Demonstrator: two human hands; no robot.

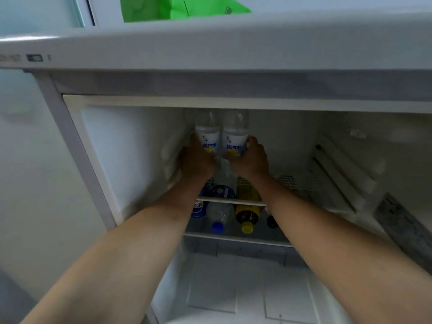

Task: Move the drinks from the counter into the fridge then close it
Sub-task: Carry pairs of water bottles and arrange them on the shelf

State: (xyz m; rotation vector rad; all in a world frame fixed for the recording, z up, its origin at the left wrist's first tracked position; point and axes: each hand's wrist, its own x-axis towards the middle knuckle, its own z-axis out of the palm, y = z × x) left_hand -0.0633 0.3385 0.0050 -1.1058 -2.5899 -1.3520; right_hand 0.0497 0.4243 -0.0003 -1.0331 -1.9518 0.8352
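Note:
The open fridge [145, 160] fills the view. Both my arms reach deep inside over its upper shelf. My left hand [196, 159] grips a clear bottle with a white and yellow label [208, 134]. My right hand [251, 157] grips a matching bottle [235, 135]. The two bottles stand upright side by side, touching, at the back of the upper shelf [304, 183]. Their caps are hidden behind the fridge's top frame.
On the lower shelf [233, 237] lie a Pepsi bottle [198, 209], a clear bottle with a blue cap [218, 216], a yellow-capped bottle [247, 213] and a dark one [272, 220]. A green bag [177, 8] sits above the fridge compartment. The door's racks [339, 164] are at right.

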